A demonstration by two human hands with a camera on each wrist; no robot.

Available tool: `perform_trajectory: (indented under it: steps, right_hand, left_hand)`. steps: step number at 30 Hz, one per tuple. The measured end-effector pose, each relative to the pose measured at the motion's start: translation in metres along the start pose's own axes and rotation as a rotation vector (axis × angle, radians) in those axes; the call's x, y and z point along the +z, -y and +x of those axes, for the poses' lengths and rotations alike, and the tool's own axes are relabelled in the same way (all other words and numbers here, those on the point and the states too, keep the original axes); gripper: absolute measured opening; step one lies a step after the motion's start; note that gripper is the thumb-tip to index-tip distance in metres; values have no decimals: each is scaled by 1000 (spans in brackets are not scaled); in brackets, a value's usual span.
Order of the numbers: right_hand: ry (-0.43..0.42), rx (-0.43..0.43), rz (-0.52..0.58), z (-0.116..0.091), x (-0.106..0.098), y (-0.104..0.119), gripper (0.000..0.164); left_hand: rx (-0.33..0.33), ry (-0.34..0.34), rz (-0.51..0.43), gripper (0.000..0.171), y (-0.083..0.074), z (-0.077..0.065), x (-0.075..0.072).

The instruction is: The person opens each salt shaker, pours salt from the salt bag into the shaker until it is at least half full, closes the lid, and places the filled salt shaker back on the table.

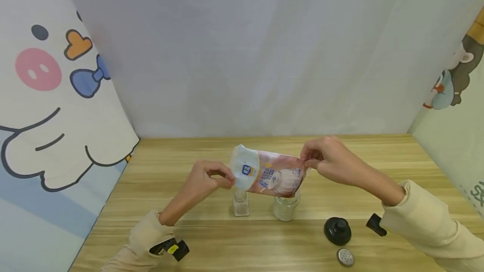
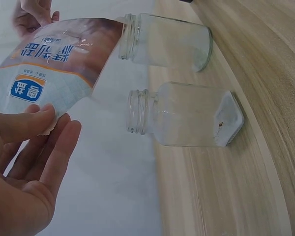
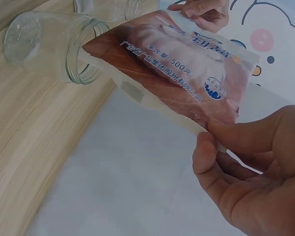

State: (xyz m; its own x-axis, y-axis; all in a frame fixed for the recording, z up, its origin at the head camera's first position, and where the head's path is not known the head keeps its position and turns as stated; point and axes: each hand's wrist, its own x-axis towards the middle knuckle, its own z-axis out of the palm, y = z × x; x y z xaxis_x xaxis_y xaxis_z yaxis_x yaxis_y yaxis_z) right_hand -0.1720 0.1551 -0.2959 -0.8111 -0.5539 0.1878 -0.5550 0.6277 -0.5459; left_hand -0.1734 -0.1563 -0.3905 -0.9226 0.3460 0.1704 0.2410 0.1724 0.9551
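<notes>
One printed packet (image 1: 270, 173), pale at one end and reddish-brown at the other, was held aslant between two hands, its darker lower corner brought to the mouth of a round glass jar (image 1: 285, 211) — whether the rim was touched could not be told. The pale end was pinched between the thumb and fingers of the left hand (image 1: 198, 181), its outer fingers held slightly apart. The opposite edge was pinched between the thumb and forefinger of the right hand (image 1: 334, 160). Beside the jar stood an upright square glass bottle (image 1: 241, 208), its bottom covered by a thin white layer. Toward the viewer, near the right sleeve (image 1: 427, 217), a round black lid (image 1: 338, 231) and a perforated metal cap (image 1: 345, 257) had been laid on the wooden tabletop (image 1: 257, 242) — backed by a pale curtain (image 1: 264, 53) and flanked by cartoon-printed panels (image 1: 38, 70).
</notes>
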Motion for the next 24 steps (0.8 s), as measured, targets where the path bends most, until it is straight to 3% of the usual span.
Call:
perform_trajectory:
  steps: [24]
  right_hand:
    - [6,-2,2,-1,-4,6,22]
  left_hand:
    - [-11,5,-26,9,0,0,0]
